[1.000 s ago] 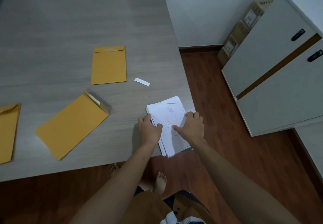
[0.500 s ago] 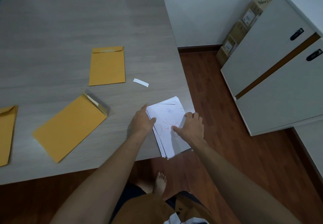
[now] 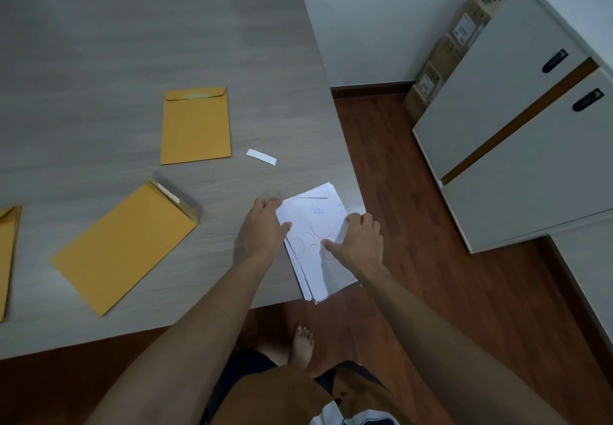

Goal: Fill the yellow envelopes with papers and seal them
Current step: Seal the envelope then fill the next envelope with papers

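A stack of white papers (image 3: 315,222) with red scribbles lies at the table's near right corner and overhangs the front edge. My left hand (image 3: 263,230) grips its left edge, thumb on the top sheet. My right hand (image 3: 360,242) holds the right edge, thumb on top and fingers curled over the side. Three yellow envelopes lie to the left. One (image 3: 195,126) lies flat with its flap folded down. Another (image 3: 122,249) lies angled with its flap standing open. The third (image 3: 8,259) is cut off by the left border.
A small white paper strip (image 3: 261,157) lies on the grey table (image 3: 132,43) between the far envelope and the papers. A white cabinet (image 3: 514,133) stands to the right, with cardboard boxes (image 3: 447,56) behind it. My bare foot (image 3: 302,346) shows below the table edge.
My left hand slid from on top of the stack's near left part to its left edge. My right hand stayed on the right side.
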A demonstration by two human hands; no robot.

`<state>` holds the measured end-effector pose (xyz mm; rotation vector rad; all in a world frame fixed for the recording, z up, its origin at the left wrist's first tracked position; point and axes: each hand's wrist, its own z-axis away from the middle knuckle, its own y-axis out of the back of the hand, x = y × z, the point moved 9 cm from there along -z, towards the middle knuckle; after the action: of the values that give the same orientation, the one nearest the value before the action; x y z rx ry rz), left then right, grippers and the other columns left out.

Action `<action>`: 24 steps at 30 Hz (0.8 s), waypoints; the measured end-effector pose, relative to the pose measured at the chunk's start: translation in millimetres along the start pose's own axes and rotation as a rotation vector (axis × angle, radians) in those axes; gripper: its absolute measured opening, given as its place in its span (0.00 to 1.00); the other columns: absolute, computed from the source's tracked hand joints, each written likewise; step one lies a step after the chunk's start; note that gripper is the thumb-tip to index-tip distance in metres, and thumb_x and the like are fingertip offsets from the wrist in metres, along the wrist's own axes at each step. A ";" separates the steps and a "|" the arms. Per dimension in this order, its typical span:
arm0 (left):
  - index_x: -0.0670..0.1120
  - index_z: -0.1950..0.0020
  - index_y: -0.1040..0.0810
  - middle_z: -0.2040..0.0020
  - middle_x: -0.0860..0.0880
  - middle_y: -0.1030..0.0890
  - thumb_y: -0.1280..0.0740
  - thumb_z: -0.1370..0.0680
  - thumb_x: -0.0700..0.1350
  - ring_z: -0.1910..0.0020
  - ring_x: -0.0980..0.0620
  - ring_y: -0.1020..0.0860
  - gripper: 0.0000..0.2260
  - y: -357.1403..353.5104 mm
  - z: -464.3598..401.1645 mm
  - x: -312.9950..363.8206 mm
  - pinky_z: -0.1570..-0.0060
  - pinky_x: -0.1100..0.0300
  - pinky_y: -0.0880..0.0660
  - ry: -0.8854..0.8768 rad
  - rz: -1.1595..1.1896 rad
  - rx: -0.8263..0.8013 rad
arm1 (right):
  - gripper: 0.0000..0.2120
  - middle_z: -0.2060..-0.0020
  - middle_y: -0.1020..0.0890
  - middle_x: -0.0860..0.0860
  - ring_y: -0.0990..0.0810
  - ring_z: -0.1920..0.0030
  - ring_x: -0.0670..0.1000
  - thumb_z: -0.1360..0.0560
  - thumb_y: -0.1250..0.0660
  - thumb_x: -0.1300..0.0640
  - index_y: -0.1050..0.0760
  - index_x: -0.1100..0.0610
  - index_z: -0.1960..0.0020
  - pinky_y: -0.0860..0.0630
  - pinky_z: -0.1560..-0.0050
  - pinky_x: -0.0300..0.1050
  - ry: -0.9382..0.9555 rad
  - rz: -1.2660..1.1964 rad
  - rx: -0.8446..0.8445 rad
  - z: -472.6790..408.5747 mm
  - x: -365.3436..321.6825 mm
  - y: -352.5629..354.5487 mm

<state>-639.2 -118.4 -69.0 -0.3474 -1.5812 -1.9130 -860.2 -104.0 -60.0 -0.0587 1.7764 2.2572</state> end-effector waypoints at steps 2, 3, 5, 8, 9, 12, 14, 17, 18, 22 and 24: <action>0.47 0.31 0.26 0.40 0.47 0.29 0.27 0.25 0.48 0.41 0.44 0.25 0.23 -1.8 0.1 -0.3 0.41 0.47 0.26 0.002 -0.015 -0.001 | 0.37 0.38 0.29 0.53 0.29 0.40 0.54 0.32 0.31 0.32 0.33 0.55 0.34 0.26 0.43 0.50 0.001 -0.004 -0.001 0.0 0.1 0.5; 0.47 0.31 0.26 0.40 0.47 0.29 0.27 0.25 0.49 0.41 0.45 0.26 0.24 -1.9 -0.8 -0.4 0.40 0.48 0.27 0.004 -0.031 0.003 | 0.37 0.38 0.29 0.53 0.29 0.40 0.54 0.32 0.31 0.33 0.33 0.55 0.34 0.26 0.43 0.50 0.002 -0.005 -0.001 -0.1 -0.1 0.8; 0.46 0.33 0.24 0.40 0.46 0.30 0.26 0.27 0.51 0.40 0.45 0.27 0.24 -1.7 -4.2 -1.8 0.39 0.50 0.28 0.030 -0.050 0.003 | 0.37 0.37 0.29 0.53 0.29 0.40 0.54 0.32 0.31 0.33 0.33 0.55 0.34 0.26 0.43 0.50 0.006 -0.003 -0.003 -0.2 -0.8 0.9; 0.45 0.38 0.23 0.39 0.45 0.30 0.25 0.29 0.53 0.40 0.44 0.28 0.23 -0.6 -11.6 -3.6 0.39 0.51 0.28 0.098 -0.046 -0.005 | 0.37 0.37 0.29 0.53 0.29 0.39 0.53 0.32 0.31 0.32 0.34 0.55 0.33 0.26 0.42 0.50 0.010 -0.004 -0.011 0.0 -1.2 0.1; 0.45 0.40 0.23 0.39 0.45 0.30 0.24 0.30 0.53 0.40 0.44 0.28 0.22 -0.1 -13.6 -2.8 0.39 0.51 0.28 0.114 -0.043 -0.013 | 0.37 0.36 0.29 0.53 0.30 0.39 0.53 0.32 0.32 0.32 0.34 0.55 0.33 0.26 0.41 0.50 0.010 -0.006 -0.013 0.2 -1.0 -0.1; 0.46 0.46 0.24 0.42 0.45 0.27 0.24 0.31 0.50 0.42 0.44 0.26 0.19 1.0 -18.9 1.0 0.42 0.49 0.26 0.117 0.001 -0.026 | 0.37 0.36 0.29 0.53 0.30 0.38 0.54 0.32 0.32 0.32 0.34 0.55 0.32 0.27 0.40 0.50 0.011 -0.009 -0.015 0.9 -1.3 0.5; 0.49 0.52 0.28 0.48 0.46 0.23 0.24 0.32 0.49 0.49 0.43 0.23 0.16 -0.1 -19.4 2.3 0.48 0.47 0.23 0.119 0.062 -0.044 | 0.37 0.35 0.30 0.53 0.30 0.37 0.54 0.31 0.32 0.32 0.34 0.55 0.32 0.27 0.39 0.50 0.009 -0.016 -0.015 1.6 -1.1 0.9; 0.49 0.52 0.31 0.55 0.48 0.22 0.26 0.31 0.45 0.56 0.44 0.22 0.15 -3.7 -15.7 3.5 0.55 0.51 0.22 0.141 0.141 -0.062 | 0.37 0.35 0.30 0.53 0.30 0.37 0.54 0.31 0.32 0.32 0.34 0.55 0.32 0.27 0.39 0.50 0.012 -0.018 -0.015 2.3 -0.7 1.2; 0.48 0.51 0.30 0.55 0.48 0.22 0.26 0.30 0.43 0.56 0.45 0.22 0.15 -3.0 -14.2 4.7 0.55 0.52 0.23 0.149 0.189 -0.051 | 0.37 0.35 0.30 0.53 0.30 0.37 0.54 0.31 0.32 0.32 0.34 0.55 0.32 0.27 0.39 0.50 0.012 -0.019 -0.013 2.4 -0.5 1.1; 0.46 0.49 0.22 0.55 0.48 0.18 0.27 0.30 0.37 0.55 0.46 0.18 0.12 -6.5 -8.7 4.6 0.52 0.53 0.20 0.224 0.477 -0.064 | 0.37 0.36 0.29 0.53 0.30 0.38 0.54 0.32 0.31 0.33 0.34 0.55 0.33 0.27 0.40 0.50 0.012 -0.029 -0.005 3.1 0.0 1.7; 0.44 0.51 0.17 0.56 0.46 0.16 0.27 0.29 0.36 0.55 0.45 0.16 0.09 -13.2 -4.8 6.9 0.52 0.51 0.18 0.238 0.563 -0.119 | 0.36 0.36 0.29 0.53 0.30 0.38 0.53 0.31 0.32 0.33 0.34 0.55 0.33 0.27 0.40 0.50 0.013 -0.030 -0.007 3.7 0.0 2.3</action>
<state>-651.7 -123.9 -76.7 -0.5294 -1.0721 -1.5419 -860.2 -101.0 -56.9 -0.1010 1.7618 2.2468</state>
